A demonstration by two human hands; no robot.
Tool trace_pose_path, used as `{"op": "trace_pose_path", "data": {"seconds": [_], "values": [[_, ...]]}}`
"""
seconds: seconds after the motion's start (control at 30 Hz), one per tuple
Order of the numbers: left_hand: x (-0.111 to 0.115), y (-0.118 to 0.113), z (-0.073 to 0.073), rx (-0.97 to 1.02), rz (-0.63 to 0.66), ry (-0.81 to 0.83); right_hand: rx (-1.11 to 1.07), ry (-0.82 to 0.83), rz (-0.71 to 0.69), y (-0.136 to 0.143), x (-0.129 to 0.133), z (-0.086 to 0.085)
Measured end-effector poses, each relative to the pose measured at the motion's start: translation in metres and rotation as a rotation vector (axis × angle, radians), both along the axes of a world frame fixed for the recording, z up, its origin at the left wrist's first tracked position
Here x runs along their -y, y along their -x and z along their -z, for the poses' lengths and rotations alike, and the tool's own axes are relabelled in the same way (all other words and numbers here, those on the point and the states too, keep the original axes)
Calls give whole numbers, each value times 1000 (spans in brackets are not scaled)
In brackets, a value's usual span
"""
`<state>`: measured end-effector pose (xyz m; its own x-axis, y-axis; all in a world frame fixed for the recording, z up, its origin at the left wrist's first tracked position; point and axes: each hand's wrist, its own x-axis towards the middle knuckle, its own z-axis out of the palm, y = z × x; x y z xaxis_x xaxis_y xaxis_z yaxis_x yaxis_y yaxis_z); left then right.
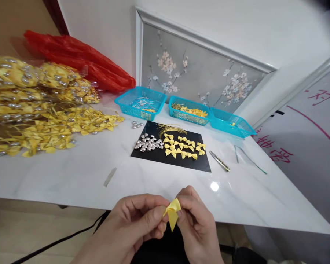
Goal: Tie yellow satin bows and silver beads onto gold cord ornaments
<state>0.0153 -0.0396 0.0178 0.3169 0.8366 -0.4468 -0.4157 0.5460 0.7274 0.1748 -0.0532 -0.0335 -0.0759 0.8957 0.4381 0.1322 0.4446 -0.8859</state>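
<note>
A yellow ribbon bow (172, 212) is pinched between my two hands, just off the near edge of the table. My left hand (139, 220) has thumb and index finger closed on the bow's left side. On its right side, the fingertips of my right hand (196, 222) grip the ribbon. Beyond the hands lies a black mat (154, 160). It carries several yellow bows (183, 146), a heap of silvery beads (149, 143) and a bundle of thin gold wires (170, 129).
Three blue baskets (161, 110) line the wall. Tweezers (219, 161) lie right of the mat, near thin green strips (250, 159). Bagged yellow-and-silver sprays (44, 88) and loose ones (57, 134) fill the left, before a red bag (85, 60). A tape scrap (110, 177) lies on the white table (79, 176).
</note>
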Motion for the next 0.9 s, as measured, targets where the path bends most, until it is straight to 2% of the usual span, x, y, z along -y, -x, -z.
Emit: {"op": "trace_pose_path", "data": {"seconds": [0.23,0.43,0.67,0.77,0.9], "values": [[0,1,0,26,23,28,22,-23,-1,-1,0,1],[-2,3,6,51,55,5,17,-21,-6,0,-1,3],[0,3,5,70,57,17,-66,33,27,6,2,7],[0,3,6,66,64,25,-59,-3,34,7,3,6],[0,3,12,44,92,-45,-22,-37,28,4,1,7]]}}
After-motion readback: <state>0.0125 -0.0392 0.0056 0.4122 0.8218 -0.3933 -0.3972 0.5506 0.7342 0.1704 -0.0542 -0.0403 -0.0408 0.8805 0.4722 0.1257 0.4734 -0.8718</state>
